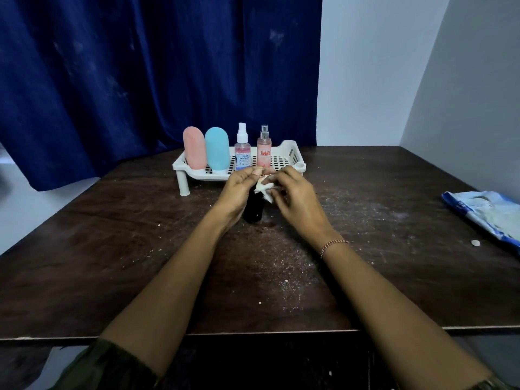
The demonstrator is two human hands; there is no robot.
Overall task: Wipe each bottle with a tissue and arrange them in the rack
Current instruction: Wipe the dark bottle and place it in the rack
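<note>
My left hand [239, 190] grips a small black bottle [254, 209] near its top, holding it upright just above the table, in front of the rack. My right hand [292, 194] pinches a crumpled white tissue [266, 190] against the bottle's neck. The white perforated rack [284, 161] stands on short legs at the back of the table. In it stand a pink tube [194, 147], a blue tube [216, 149], a clear spray bottle with a white top [242, 153] and a pink spray bottle [264, 152]. The black bottle's cap is hidden by my fingers.
The dark wooden table [140, 235] is scratched and dusted with white crumbs. A blue and white tissue packet [486, 213] lies at the right edge, with a small white scrap [475, 242] near it. A blue curtain hangs behind the rack.
</note>
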